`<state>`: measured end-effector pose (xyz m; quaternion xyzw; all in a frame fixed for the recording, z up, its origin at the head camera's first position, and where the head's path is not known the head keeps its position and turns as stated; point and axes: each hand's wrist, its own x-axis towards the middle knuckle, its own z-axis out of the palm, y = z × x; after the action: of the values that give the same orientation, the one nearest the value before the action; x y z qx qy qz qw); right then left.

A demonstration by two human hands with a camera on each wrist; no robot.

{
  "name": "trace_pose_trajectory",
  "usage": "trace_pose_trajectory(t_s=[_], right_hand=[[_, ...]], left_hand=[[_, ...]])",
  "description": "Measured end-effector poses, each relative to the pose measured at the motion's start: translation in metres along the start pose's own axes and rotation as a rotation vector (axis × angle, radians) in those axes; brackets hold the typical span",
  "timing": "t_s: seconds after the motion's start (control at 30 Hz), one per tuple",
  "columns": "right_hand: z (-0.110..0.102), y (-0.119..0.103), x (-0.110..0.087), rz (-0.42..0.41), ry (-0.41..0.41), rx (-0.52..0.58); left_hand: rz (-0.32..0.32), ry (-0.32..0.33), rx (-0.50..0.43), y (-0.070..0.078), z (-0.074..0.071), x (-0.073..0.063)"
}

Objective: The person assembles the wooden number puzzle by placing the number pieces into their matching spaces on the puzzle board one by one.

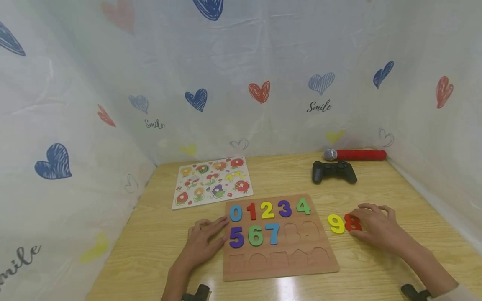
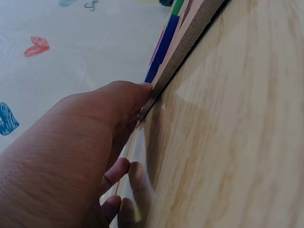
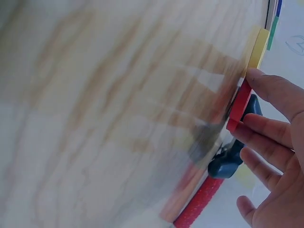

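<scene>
A wooden number puzzle board (image 1: 286, 271) lies on the table, with pieces 0 to 7 in its upper two rows. Empty outlines show to the right of the blue 7 (image 1: 273, 233) and along the bottom row. My left hand (image 1: 203, 241) rests at the board's left edge, thumb and forefinger against it beside the purple 5 (image 1: 236, 237). To the right of the board, my right hand (image 1: 378, 228) pinches the red 8 (image 3: 241, 107) between thumb and fingertips. Just left of it lies the yellow 9 (image 1: 336, 224).
A white fruit puzzle board (image 1: 207, 184) lies behind and left of the number board. At the back right are a black game controller (image 1: 334, 170) and a red microphone (image 1: 359, 155). A curtain printed with hearts (image 1: 226, 125) closes off the table's back and sides.
</scene>
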<state>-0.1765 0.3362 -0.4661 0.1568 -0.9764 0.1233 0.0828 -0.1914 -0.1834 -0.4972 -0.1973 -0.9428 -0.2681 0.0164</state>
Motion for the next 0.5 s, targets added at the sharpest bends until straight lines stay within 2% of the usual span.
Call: trace_pose_trajectory(t_s=[0.3,0.5], right_hand=[[-0.007,-0.008,0.000,-0.039,0.017,0.012],[-0.009,-0.017,0.003,-0.090,0.061,0.017]], left_hand=[[0.000,-0.001,0.009,0.000,0.000,0.001],[-0.005,0.000,0.010,0.000,0.000,0.000]])
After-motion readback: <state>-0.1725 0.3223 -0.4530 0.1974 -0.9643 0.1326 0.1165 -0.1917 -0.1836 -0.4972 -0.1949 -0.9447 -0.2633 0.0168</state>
